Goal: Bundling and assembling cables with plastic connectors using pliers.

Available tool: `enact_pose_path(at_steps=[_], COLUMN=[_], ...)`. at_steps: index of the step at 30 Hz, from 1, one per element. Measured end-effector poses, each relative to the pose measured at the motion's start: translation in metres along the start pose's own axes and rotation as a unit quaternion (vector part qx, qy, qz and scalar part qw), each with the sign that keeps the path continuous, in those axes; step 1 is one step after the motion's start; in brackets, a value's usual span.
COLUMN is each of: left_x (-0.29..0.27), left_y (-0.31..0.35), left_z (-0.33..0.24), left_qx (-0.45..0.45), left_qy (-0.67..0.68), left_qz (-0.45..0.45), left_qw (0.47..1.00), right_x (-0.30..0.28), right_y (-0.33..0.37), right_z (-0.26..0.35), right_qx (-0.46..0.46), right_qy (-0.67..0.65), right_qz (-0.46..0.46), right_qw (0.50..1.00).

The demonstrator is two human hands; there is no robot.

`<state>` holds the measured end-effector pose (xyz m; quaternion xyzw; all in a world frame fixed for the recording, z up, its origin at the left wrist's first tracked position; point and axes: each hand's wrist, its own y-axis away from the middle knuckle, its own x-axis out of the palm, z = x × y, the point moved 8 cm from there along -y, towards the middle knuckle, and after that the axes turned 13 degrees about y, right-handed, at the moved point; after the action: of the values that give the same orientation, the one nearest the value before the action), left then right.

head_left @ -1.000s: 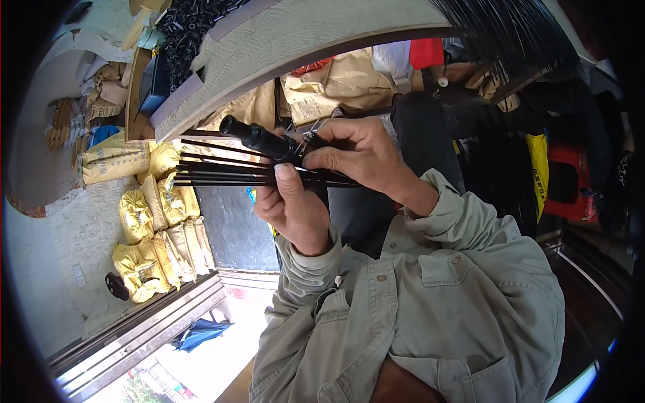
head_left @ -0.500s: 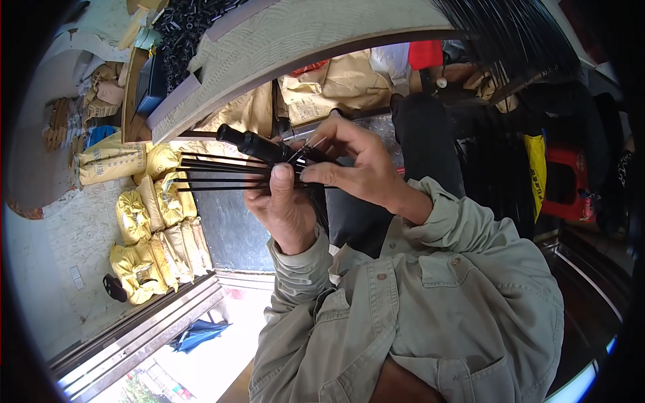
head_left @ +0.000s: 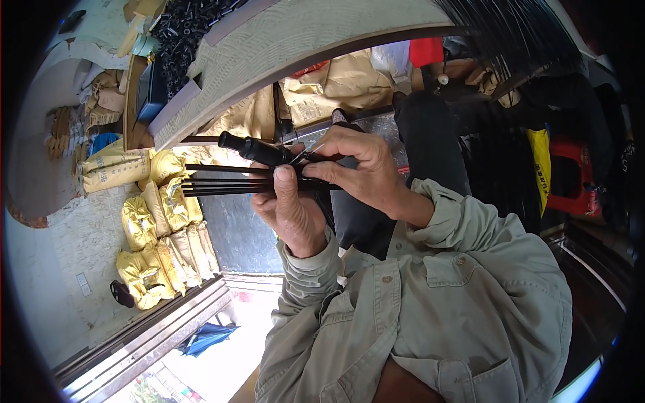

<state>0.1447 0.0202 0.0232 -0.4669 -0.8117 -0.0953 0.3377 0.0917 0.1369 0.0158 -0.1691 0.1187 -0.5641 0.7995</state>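
My left hand (head_left: 290,209) is closed around what looks like a black umbrella frame, thumb on top. A stepped black cylinder (head_left: 252,149) on it points up and left. Thin black ribs (head_left: 225,180) run roughly parallel, sticking out leftward past my palm. My right hand (head_left: 368,166) meets the left one at the frame's hub, thumb and index finger pinched together there. A thin wire-like piece shows between the two hands. Exactly what the right fingertips grip is partly hidden by the fingers.
Ahead is a table (head_left: 282,40) with a pile of small black parts (head_left: 188,47) at its left and a bundle of long black rods (head_left: 514,40) at its right. Yellow sacks (head_left: 144,221) stand at left. A red stool (head_left: 571,178) is at right.
The ribs have shifted slightly and some lie closer together. My right fingers have moved a little at the hub. Both hands keep hold, and the whole view has shifted slightly.
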Motion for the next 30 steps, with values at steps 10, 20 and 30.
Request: enact_pose_path(at_steps=[10, 20, 30], left_x=[0.007, 0.037, 0.074], left_y=[0.012, 0.014, 0.023], left_z=[-0.004, 0.024, -0.005], left_qx=[0.072, 0.033, 0.24], left_qy=[-0.179, -0.133, -0.304], left_qz=[-0.1, 0.087, 0.142], left_qw=[0.976, 0.987, 0.911], right_x=[0.001, -0.044, -0.04], right_y=[-0.002, 0.016, 0.02], right_z=[-0.014, 0.013, 0.018], right_qx=[0.05, 0.09, -0.024], right_qy=[-0.083, -0.082, -0.079], right_qz=[0.028, -0.077, -0.11], right_qw=[0.995, 0.99, 0.991])
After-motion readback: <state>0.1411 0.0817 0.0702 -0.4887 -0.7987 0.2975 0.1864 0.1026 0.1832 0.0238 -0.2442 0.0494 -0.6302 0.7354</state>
